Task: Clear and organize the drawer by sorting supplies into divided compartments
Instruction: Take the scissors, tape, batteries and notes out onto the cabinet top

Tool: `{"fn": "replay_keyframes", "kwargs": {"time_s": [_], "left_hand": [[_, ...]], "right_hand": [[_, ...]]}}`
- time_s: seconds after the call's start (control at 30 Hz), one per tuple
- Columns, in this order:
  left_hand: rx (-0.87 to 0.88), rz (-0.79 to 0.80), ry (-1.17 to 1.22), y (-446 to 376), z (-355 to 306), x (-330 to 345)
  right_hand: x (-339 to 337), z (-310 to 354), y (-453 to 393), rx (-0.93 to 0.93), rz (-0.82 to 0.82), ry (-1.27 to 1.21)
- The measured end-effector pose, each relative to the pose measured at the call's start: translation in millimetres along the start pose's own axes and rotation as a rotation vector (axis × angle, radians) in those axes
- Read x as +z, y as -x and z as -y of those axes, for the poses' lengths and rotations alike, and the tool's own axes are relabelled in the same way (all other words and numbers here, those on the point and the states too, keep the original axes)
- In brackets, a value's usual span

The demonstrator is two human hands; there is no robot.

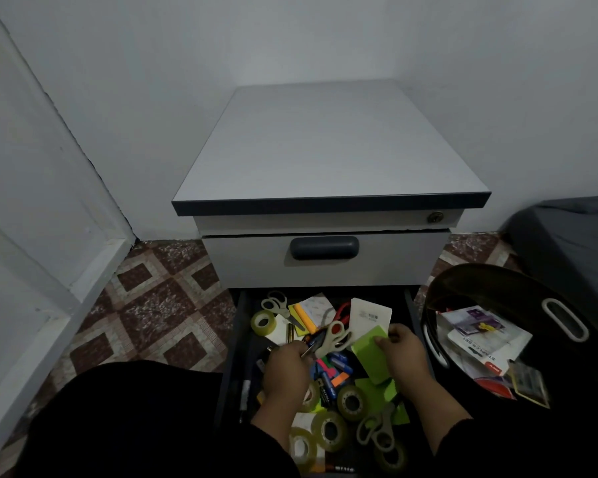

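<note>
The person is at the clearing step: the lower drawer (237, 339) of the grey pedestal cabinet (328, 150) stands pulled out at the bottom centre of the frame, still crowded with loose supplies and showing no dividers. The left hand (287, 365) grips a pair of grey-handled scissors (332, 338) by the blades, handles pointing toward the upper right. The right hand (403, 350) pinches a green notepad (368, 351) at its upper edge, the pad tilted over more green paper below. Around them lie clear tape rolls (263, 322) at the drawer's upper left and along its lower part, a second pair of scissors (275, 302), another near the bottom edge, markers (328, 388) and a white card (372, 313). A black basket (563, 322) at the right of the frame already holds packaged stationery. The next move likely calls for lifting both items clear of the clutter and carrying them right into the basket, keeping the blades pointed away from the fingers
</note>
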State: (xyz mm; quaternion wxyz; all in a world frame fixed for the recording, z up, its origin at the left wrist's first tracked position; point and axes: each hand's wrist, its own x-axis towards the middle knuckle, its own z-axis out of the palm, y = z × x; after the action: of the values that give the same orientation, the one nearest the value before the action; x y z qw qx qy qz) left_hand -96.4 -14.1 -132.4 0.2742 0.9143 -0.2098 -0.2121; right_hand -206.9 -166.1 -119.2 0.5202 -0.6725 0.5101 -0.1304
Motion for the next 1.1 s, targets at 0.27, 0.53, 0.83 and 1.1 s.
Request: {"fn": "replay_keyframes", "kwargs": {"time_s": [0.27,0.53,0.83,1.1], "left_hand": [[-0.058,-0.014,0.495,23,-1,-39],[-0.015,-0.149,0.782,52,-32,-93],[0.312,-0.385,0.758,38,-130,-207],[0.190,-0.449,0.390,-55,-185,-235]], "right_hand": [[-9,25,36,-0.072,-0.002,-0.257],[-21,84,84,-0.291,-0.163,-0.502],[-60,220,73,-0.535,-0.260,-0.520],[-57,284,-15,-0.473,-0.279,-0.103]]}}
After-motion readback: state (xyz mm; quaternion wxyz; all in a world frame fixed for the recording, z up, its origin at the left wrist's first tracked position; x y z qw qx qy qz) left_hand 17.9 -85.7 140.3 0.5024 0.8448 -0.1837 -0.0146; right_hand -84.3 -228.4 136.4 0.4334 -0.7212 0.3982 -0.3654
